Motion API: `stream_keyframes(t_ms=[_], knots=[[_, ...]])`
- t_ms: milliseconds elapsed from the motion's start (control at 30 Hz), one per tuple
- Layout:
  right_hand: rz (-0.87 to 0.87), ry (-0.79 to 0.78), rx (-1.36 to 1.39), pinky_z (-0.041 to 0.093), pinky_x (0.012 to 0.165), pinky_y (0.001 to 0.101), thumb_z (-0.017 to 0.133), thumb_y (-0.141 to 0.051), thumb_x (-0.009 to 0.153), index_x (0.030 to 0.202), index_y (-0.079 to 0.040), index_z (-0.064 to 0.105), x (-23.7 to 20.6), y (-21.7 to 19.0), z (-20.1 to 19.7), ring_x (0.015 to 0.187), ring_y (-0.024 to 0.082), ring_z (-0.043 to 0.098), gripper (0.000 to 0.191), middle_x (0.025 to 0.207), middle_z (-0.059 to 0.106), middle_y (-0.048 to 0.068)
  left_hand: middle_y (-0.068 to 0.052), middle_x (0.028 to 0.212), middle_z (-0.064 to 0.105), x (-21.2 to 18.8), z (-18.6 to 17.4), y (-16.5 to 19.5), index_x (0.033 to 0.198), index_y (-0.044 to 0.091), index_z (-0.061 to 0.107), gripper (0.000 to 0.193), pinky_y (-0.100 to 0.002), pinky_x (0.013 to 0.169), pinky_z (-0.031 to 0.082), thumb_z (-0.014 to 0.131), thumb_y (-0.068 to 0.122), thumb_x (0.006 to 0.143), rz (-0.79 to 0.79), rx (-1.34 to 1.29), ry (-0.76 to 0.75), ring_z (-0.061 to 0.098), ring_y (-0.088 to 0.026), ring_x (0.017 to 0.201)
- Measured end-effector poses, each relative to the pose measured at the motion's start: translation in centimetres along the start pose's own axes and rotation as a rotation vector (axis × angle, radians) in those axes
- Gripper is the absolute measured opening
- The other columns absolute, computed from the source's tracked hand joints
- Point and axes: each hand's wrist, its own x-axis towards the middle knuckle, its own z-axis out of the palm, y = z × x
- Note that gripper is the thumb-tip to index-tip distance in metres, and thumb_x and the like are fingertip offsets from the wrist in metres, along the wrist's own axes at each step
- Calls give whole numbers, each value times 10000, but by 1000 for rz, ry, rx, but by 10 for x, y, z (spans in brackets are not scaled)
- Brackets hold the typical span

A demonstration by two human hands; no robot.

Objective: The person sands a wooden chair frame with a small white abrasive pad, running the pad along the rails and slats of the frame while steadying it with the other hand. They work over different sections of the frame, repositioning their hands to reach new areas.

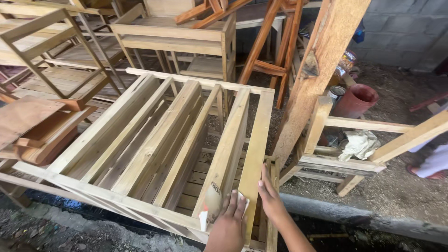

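Note:
A pale unfinished wooden frame with long slats (154, 140) lies on its side in front of me. My left hand (229, 225) presses a folded sheet of sandpaper (210, 205), brown on one face and white at the edges, flat against the near end of a slat. My right hand (269, 196) lies just to the right of it, fingers stretched out along the outer rail (254, 149) of the frame, touching the wood and holding nothing.
More wooden frames and shelves (177, 37) stand stacked behind. A rough post (317, 70) leans at the right, with a red bucket (357, 100), a tin can and a crumpled cloth (359, 144) near it. Another person's sandalled foot (422, 171) shows at the right edge. Sawdust covers the ground.

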Motion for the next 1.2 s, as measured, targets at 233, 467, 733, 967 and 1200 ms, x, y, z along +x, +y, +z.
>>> stream_keyframes(t_ms=[233, 467, 733, 967, 1200], knots=[[-175, 35, -215, 59, 1258, 378, 313, -453, 1058, 1641, -157, 87, 103, -5, -35, 1587, 232, 22, 692, 1733, 43, 81, -176, 1660, 224, 29, 4, -14, 1538, 35, 336, 660, -548, 1188, 247, 596, 197, 953, 144, 84, -243, 225, -441, 1519], [-64, 12, 62, 88, 1267, 355, 275, -387, 1074, 1639, -197, 145, 136, -3, -47, 1589, 209, 121, 610, 1738, 178, 23, -277, 1675, 10, 204, -12, 1, 1589, -32, 115, 690, -471, 1195, 319, 415, 314, 1072, -204, -214, -191, 287, -489, 1476], [-53, 95, 254, 142, 1241, 378, 338, -435, 1025, 1640, -181, 59, 166, -9, -47, 1580, 207, 134, 722, 1728, 149, 32, -278, 1687, 26, 328, 11, -20, 1589, -35, 148, 694, -427, 1172, 375, 396, 318, 1045, -169, -282, -87, 406, -470, 1422], [158, 157, 687, 163, 1250, 373, 116, -648, 984, 1639, -192, 142, 195, -12, -34, 1570, 209, 205, 799, 1726, 170, 52, -236, 1684, -54, 173, 23, -14, 1571, -27, 114, 796, -395, 1156, 380, 556, 273, 981, -116, -204, -192, 304, -436, 1491], [-166, 300, 61, 216, 1242, 400, 260, -456, 1039, 1610, -67, 185, 199, 35, -23, 1549, 337, 249, 695, 1679, 223, 189, -267, 1683, -81, 348, 19, -27, 1586, -15, 74, 833, -419, 1185, 388, 505, 335, 965, -134, -290, -153, 409, -438, 1437]])
